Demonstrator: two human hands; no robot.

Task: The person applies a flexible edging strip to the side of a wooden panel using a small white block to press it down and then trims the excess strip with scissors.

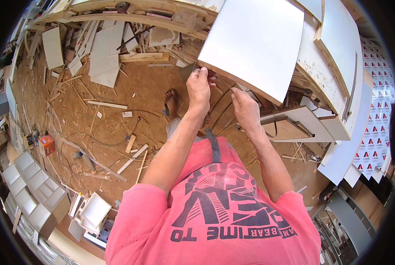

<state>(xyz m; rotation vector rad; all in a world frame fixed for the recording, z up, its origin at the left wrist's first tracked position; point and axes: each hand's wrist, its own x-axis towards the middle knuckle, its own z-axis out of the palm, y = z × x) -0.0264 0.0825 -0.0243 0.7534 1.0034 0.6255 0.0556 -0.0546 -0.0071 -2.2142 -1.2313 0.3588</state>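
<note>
A white panel (255,44) with a brown front edge lies on the bench in front of me. At its near left corner, my left hand (199,90) is closed, thumb and fingers pinching a thin dark edging strip against the edge. The strip (224,82) runs just below the panel's edge toward my right hand (246,108). That hand is closed too, its thumb and forefinger pinching the strip a short way off the panel. The fingertips of my left hand are partly hidden under the corner.
White boards (105,53) and wood offcuts litter the brown floor at left. An orange box (46,145) and white shelf units (34,185) stand farther left. Under the bench on the right sits a white open cabinet piece (303,126). Cables (105,143) cross the floor near my feet.
</note>
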